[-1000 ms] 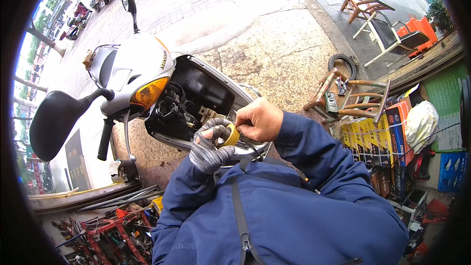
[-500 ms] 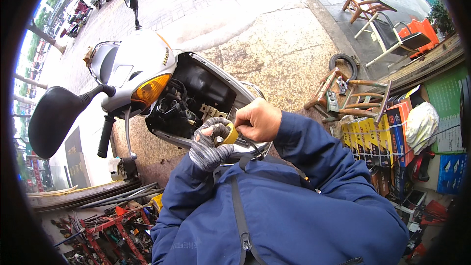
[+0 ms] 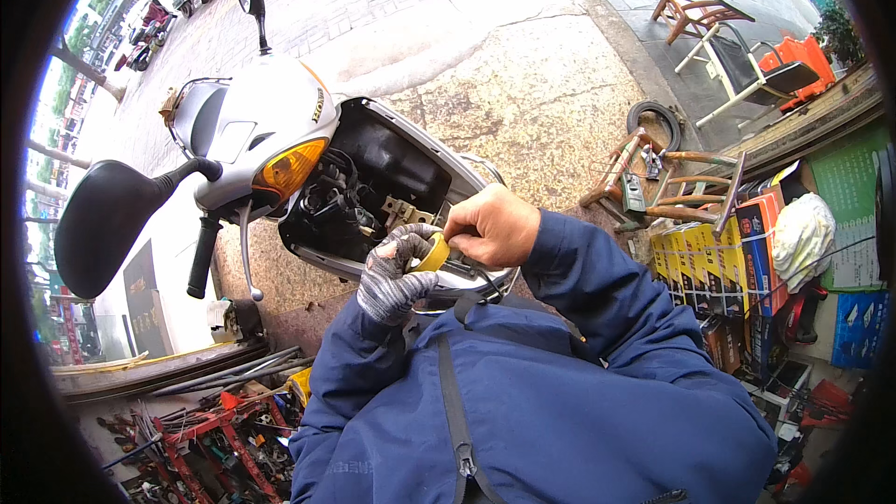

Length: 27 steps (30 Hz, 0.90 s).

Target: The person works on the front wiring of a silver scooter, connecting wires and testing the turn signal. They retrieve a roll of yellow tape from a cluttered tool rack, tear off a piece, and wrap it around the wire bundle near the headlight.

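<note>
A small yellow roll of tape (image 3: 433,254) is held in my left hand (image 3: 392,285), which wears a grey knitted glove with fingertips showing. My bare right hand (image 3: 495,226) is closed in a pinch at the roll's right side. Whether a strip of tape lies between its fingertips is too small to tell. Just beyond both hands is a silver scooter (image 3: 238,145) with its body opened, showing a black cavity (image 3: 387,154), wiring and a metal bracket (image 3: 408,213). A dark cable (image 3: 487,282) runs below my right hand.
The scooter's mirror (image 3: 112,229) and handlebar grip (image 3: 202,257) jut out at left. Tools on a red rack (image 3: 224,439) lie at lower left. To the right are a wooden stool frame (image 3: 686,187), a tyre (image 3: 655,121), stacked yellow boxes (image 3: 695,266) and a black chair (image 3: 737,65).
My left hand has shifted slightly left, and the tape roll has tilted a little. My right hand stays pinched beside it, almost unmoved.
</note>
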Each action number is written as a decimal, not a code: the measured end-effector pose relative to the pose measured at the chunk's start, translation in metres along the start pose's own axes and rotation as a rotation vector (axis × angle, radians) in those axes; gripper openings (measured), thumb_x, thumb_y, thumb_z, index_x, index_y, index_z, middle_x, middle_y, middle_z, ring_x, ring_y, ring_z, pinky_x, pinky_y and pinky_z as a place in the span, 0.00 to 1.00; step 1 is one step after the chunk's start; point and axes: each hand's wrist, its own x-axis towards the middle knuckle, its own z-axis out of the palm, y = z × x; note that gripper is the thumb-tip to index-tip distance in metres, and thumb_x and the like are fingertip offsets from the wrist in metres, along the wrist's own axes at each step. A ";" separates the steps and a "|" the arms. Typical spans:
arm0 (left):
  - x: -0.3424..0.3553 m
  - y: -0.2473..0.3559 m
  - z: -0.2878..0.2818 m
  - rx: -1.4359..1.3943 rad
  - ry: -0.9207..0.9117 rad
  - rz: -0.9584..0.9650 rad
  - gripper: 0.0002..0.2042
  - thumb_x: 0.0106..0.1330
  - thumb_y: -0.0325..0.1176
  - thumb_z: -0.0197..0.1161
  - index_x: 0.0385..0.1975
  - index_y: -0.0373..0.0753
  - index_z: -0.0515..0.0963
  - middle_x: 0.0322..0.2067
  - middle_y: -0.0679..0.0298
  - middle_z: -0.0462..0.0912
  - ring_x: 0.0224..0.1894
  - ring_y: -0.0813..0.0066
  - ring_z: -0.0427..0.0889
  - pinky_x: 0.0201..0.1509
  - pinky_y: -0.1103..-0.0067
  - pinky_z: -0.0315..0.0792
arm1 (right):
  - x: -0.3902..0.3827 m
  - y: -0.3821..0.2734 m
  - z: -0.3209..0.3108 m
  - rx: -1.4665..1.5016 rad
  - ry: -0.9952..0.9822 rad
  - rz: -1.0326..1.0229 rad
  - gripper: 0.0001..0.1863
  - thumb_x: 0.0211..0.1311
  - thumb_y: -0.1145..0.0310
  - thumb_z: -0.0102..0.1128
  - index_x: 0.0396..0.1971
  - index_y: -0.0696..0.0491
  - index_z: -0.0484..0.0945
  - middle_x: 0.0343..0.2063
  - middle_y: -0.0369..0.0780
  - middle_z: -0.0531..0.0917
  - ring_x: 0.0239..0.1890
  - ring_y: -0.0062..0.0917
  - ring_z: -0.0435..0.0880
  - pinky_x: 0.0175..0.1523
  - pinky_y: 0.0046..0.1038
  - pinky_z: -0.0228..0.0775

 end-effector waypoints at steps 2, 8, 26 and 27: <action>0.001 0.000 0.001 0.080 0.010 0.062 0.15 0.42 0.26 0.67 0.32 0.30 0.77 0.43 0.54 0.77 0.44 0.67 0.77 0.49 0.74 0.71 | 0.001 0.000 0.001 -0.080 0.000 -0.058 0.04 0.47 0.78 0.60 0.25 0.57 0.80 0.20 0.45 0.81 0.24 0.33 0.82 0.31 0.28 0.73; 0.002 0.001 0.004 0.334 0.029 0.118 0.14 0.41 0.22 0.64 0.32 0.31 0.77 0.40 0.55 0.77 0.40 0.66 0.79 0.44 0.74 0.75 | 0.003 0.002 0.006 -0.167 -0.001 -0.160 0.02 0.43 0.79 0.58 0.20 0.57 0.78 0.18 0.46 0.78 0.23 0.39 0.80 0.29 0.32 0.72; 0.001 0.005 -0.001 -0.134 -0.015 -0.188 0.16 0.45 0.24 0.66 0.36 0.30 0.77 0.39 0.61 0.78 0.41 0.76 0.76 0.48 0.78 0.71 | 0.003 0.002 -0.002 0.011 -0.058 0.022 0.06 0.46 0.74 0.60 0.25 0.57 0.82 0.21 0.47 0.82 0.26 0.38 0.83 0.33 0.30 0.75; 0.002 0.003 -0.001 -0.087 -0.008 -0.142 0.15 0.45 0.24 0.66 0.35 0.30 0.77 0.38 0.61 0.78 0.41 0.76 0.76 0.47 0.78 0.71 | 0.003 0.002 -0.003 -0.021 -0.062 0.018 0.06 0.46 0.74 0.60 0.25 0.57 0.82 0.21 0.47 0.82 0.26 0.38 0.83 0.33 0.31 0.75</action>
